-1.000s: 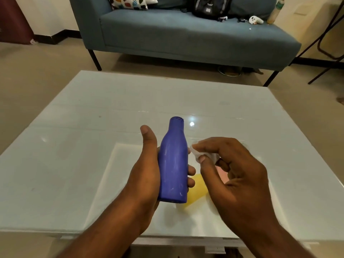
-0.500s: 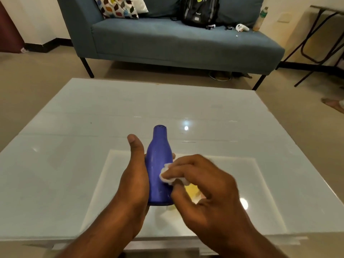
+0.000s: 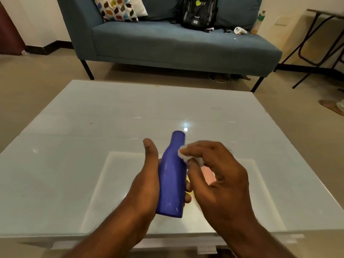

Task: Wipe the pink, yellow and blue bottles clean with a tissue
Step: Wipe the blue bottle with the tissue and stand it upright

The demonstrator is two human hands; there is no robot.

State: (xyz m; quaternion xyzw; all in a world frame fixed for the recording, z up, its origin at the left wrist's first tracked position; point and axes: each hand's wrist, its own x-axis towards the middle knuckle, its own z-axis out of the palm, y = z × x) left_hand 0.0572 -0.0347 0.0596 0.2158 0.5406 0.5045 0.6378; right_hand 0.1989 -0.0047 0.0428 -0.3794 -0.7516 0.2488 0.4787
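Blue plastic, faintly scuffed near its base, the blue bottle (image 3: pixel 172 175) stands nearly upright above the glossy white table (image 3: pixel 78 164), neck tipped slightly away from the camera. The left hand (image 3: pixel 147 185) wraps its lower body, thumb raised along the bottle's left side and fingertips showing past its right edge. Against the bottle's right shoulder, the right hand (image 3: pixel 217 175) pinches a small wad of white tissue (image 3: pixel 183 155) between thumb and forefinger, its other fingers loosely curled. Behind the bottle, low on the table and mostly hidden by the hands, slivers of a yellow bottle (image 3: pixel 188 178) and a pink bottle (image 3: pixel 208 175) show. Beyond the table's far edge sits a blue-grey sofa (image 3: pixel 176 45) carrying a black backpack (image 3: pixel 198 13) and a patterned cushion (image 3: pixel 117 9).
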